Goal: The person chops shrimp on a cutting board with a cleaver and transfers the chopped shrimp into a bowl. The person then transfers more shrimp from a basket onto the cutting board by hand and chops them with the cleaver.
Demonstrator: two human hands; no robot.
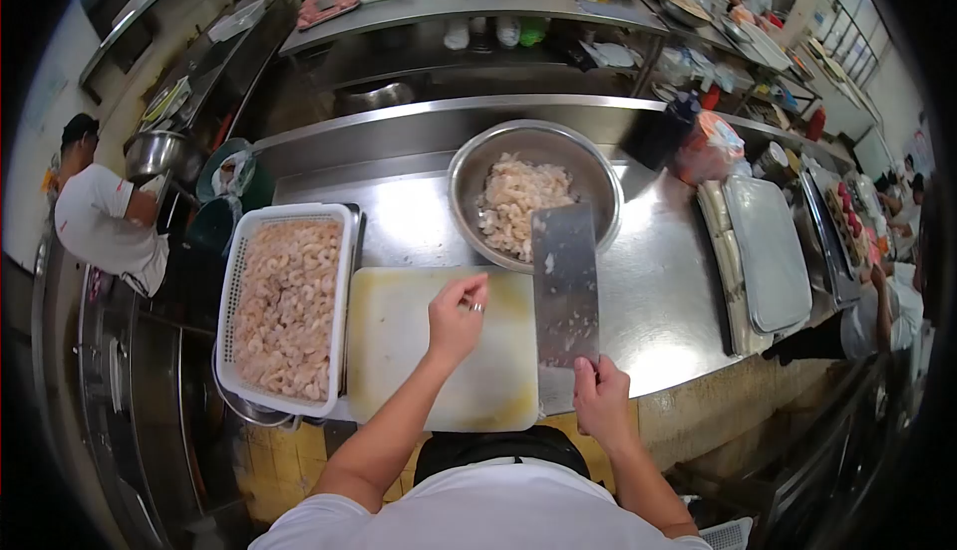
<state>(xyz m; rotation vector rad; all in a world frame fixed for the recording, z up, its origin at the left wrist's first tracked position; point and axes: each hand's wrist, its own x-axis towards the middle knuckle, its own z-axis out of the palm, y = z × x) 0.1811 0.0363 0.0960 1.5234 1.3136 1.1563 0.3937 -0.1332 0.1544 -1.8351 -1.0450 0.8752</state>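
Observation:
My right hand [602,401] is wrapped round the handle of a wide cleaver [565,286], whose blade has bits of shrimp on it and overlaps the near rim of a steel bowl [606,166]. Chopped shrimp [523,196] lies in that bowl. Above the pale cutting board [439,391] is my left hand [459,319], its fingers curled together, with a ring on one; whether anything small is between them cannot be made out. To the left, a white basket [225,321] is full of peeled shrimp [284,301].
A dark bottle [666,130], a plastic bag [710,146] and metal trays [766,251] stand on the right of the steel table [399,216]. A person [105,216] is at the far left; others are at the back and right.

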